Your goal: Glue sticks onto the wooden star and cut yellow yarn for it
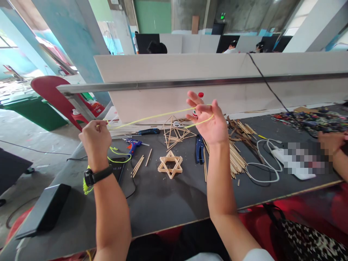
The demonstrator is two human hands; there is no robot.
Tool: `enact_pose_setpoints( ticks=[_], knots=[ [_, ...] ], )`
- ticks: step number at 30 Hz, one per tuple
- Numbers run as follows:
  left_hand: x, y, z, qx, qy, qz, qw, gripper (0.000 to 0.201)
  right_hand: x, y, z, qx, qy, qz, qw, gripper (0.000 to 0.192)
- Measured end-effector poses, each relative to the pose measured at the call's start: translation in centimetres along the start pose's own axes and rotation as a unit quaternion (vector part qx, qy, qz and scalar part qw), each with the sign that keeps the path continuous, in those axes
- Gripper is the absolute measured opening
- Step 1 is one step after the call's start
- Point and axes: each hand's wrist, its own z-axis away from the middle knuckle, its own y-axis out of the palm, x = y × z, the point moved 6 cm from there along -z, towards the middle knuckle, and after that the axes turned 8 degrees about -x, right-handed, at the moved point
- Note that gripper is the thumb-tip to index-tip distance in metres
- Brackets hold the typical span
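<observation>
While a yellow-green cord (152, 116) runs taut above the dark worktable (163, 203), the left hand (95, 139) pinches one end in a closed fist and the right hand (210, 121) loops the other over narrow, half-curled fingers, apparently to keep it stretched. Below lie a flat stick star (170, 165), a stick pyramid frame (175, 131), a blue glue gun (133, 144), blue pliers (199, 148) and loose sticks (237, 157).

A pixelated patch (308, 159) blurs whatever lies at the bench's (163, 203) right end. A co-worker's arm (335, 152) is cut off by the right edge. The small red-capped item (196, 108) behind the right hand's (210, 121) fingers is too hidden to identify.
</observation>
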Motion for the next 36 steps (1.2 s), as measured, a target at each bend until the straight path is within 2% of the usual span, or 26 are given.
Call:
enact_pose_setpoints(
  ticks=[3,6,8,10,11,12,14,15,16,17,18,20,22,25,28,30,32,34,36],
  knots=[
    [-0.3,1.6,0.5,0.052,0.025,0.014,0.998,0.025,-0.3,0.5,0.1,-0.012,0.026,0.002,1.0,0.06],
    [-1.4,2.7,1.0,0.096,0.082,0.073,0.989,0.011,-0.7,1.4,0.4,-0.011,0.076,0.035,0.996,0.067],
    [-3.0,1.8,1.4,0.073,0.129,0.137,0.979,0.007,-0.6,2.0,0.8,-0.002,0.106,0.068,0.992,0.071],
    [-4.9,-0.1,2.1,0.05,0.143,0.224,0.963,0.014,-0.4,2.8,1.1,0.023,0.119,0.088,0.989,0.071],
    [-5.9,-1.0,2.6,0.063,0.131,0.297,0.944,0.018,-0.2,3.2,1.3,0.04,0.12,0.09,0.988,0.069],
    [-6.9,-1.9,3.1,0.084,0.106,0.396,0.908,0.019,-0.1,3.6,1.5,0.057,0.119,0.086,0.987,0.067],
    [-9.2,-2.6,4.7,0.19,0.047,0.548,0.814,0.021,-0.1,4.4,2.0,0.09,0.113,0.064,0.988,0.058],
    [-10.2,-2.8,5.5,0.221,0.033,0.58,0.784,0.024,-0.1,4.9,2.2,0.104,0.106,0.05,0.988,0.052],
    [-11.0,-2.8,6.2,0.237,0.033,0.584,0.776,0.024,-0.1,5.5,2.4,0.117,0.098,0.038,0.988,0.045],
    [-11.6,-2.7,6.7,0.237,0.047,0.57,0.785,0.023,-0.2,6.0,2.6,0.127,0.088,0.029,0.988,0.038],
    [-12.1,-2.3,7.1,0.225,0.068,0.537,0.81,0.019,-0.3,6.5,2.7,0.134,0.081,0.026,0.987,0.033],
    [-12.6,-1.2,7.6,0.199,0.101,0.474,0.852,0.012,-0.9,7.2,2.8,0.143,0.082,0.036,0.986,0.036],
    [-13.0,-0.1,7.9,0.191,0.109,0.471,0.854,0.012,-2.2,7.7,2.5,0.149,0.112,0.046,0.981,0.053],
    [-13.1,0.3,8.1,0.163,0.082,0.517,0.836,0.009,-4.6,7.4,1.8,0.119,0.19,0.036,0.974,0.073],
    [-13.1,-0.3,8.1,0.141,0.075,0.515,0.842,0.008,-6.7,6.4,1.1,0.038,0.251,0.028,0.967,0.064],
    [-13.3,-0.3,8.2,0.169,0.1,0.487,0.851,0.009,-7.6,6.1,1.0,0.007,0.273,0.028,0.962,0.056],
    [-13.2,-0.2,8.2,0.19,0.123,0.446,0.866,0.011,-8.0,5.9,0.8,-0.017,0.265,0.036,0.963,0.056],
    [-12.7,0.0,7.9,0.195,0.128,0.408,0.883,0.014,-7.9,5.5,0.5,-0.064,0.218,0.053,0.972,0.06],
    [-12.3,0.6,7.7,0.218,0.125,0.392,0.885,0.017,-7.7,4.9,0.3,-0.107,0.17,0.065,0.978,0.064]
  ],
)
